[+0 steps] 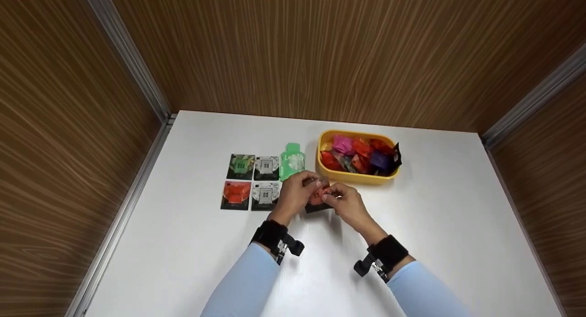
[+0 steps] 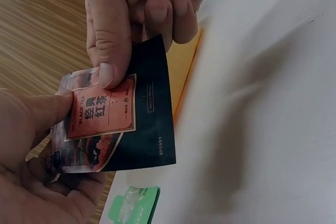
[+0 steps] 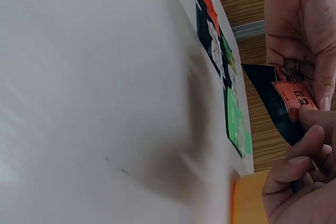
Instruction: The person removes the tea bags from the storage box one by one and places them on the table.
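Note:
Both hands hold one black tea sachet (image 2: 149, 114) with a red-orange label, raised over the white table. My left hand (image 1: 295, 193) pinches its left and upper edge between thumb and fingers. On the opposite side, my right hand (image 1: 350, 204) grips it, the thumb lying across the label in the left wrist view. Just left of the hands is a green packet (image 1: 292, 163) with a narrow top. Beyond it lie a green-labelled sachet (image 1: 241, 166), two white-and-silver sachets (image 1: 266, 167) and a red sachet (image 1: 236, 195), set in two rows.
A yellow bin (image 1: 359, 177) stands behind the right hand, filled with pink, red, purple and dark packets (image 1: 361, 148). Wood-grain panels (image 1: 293, 56) enclose the white table (image 1: 458, 216) at the back and both sides.

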{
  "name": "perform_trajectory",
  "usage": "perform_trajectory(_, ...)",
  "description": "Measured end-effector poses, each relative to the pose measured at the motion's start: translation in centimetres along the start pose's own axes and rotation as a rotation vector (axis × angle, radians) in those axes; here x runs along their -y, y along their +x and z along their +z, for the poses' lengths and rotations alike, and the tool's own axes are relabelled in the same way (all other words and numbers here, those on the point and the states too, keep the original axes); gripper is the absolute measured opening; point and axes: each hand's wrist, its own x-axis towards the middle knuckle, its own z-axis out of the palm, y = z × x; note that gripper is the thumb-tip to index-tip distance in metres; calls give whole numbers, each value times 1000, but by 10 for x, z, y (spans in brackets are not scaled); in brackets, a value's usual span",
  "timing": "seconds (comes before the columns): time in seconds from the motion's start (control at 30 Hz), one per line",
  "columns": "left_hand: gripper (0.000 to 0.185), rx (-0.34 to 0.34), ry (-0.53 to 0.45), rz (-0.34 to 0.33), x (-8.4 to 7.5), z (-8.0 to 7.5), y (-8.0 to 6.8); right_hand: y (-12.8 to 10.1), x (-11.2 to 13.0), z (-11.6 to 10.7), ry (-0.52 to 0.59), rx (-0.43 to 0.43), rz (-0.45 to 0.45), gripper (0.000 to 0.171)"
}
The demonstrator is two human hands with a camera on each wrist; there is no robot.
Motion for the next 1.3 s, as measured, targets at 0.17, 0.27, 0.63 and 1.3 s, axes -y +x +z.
perform_trajectory(0.17, 31, -34, -27, -77, 10, 0, -7, -3, -8, 13, 192, -101, 80, 10)
perform_trajectory(0.27, 21, -51, 32, -102, 18, -2, -11, -3, -12, 19, 250, -136, 116, 11)
perform_trajectory(0.63, 15, -72, 322, -189, 33, -17, -23, -4, -18, 33, -175, -57, 162, 22)
perform_trajectory(1.3, 25, -151, 538, -257, 46, -29, -10, -8, -22, 27, -209, -80, 160, 21)
